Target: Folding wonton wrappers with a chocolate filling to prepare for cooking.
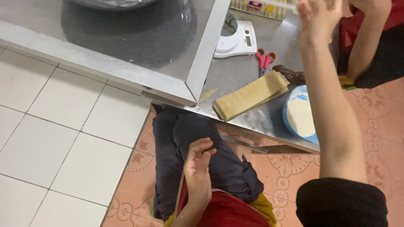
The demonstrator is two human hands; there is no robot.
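Two bare hands of ours show in this downward view. Our left hand (198, 166) rests low in the picture against dark trousers (198, 155), its fingers loosely curled with the grip closed on nothing. Our right hand (318, 17) is raised on a long bare forearm to the top edge, over the far side of the steel counter (240, 71); its fingers are cut off by the edge, so we cannot tell how its grip stands.

Just beside that right hand, another person's bare arm (366, 38) comes in from the top right corner, by red and black clothing.

On the counter, nearest below our right forearm, lies a round blue tub holding pale cream-coloured stuff (299, 115), touching the near edge. To its left lies a folded strip of pale yellow pastry sheet (250, 96), flat and slanted. Behind it lie red-handled scissors (265, 59), a dark brown crumpled lump (290, 75), and a white kitchen scale (235, 40).

A second steel counter (126, 46) fills the upper left, over white floor tiles (63, 138).
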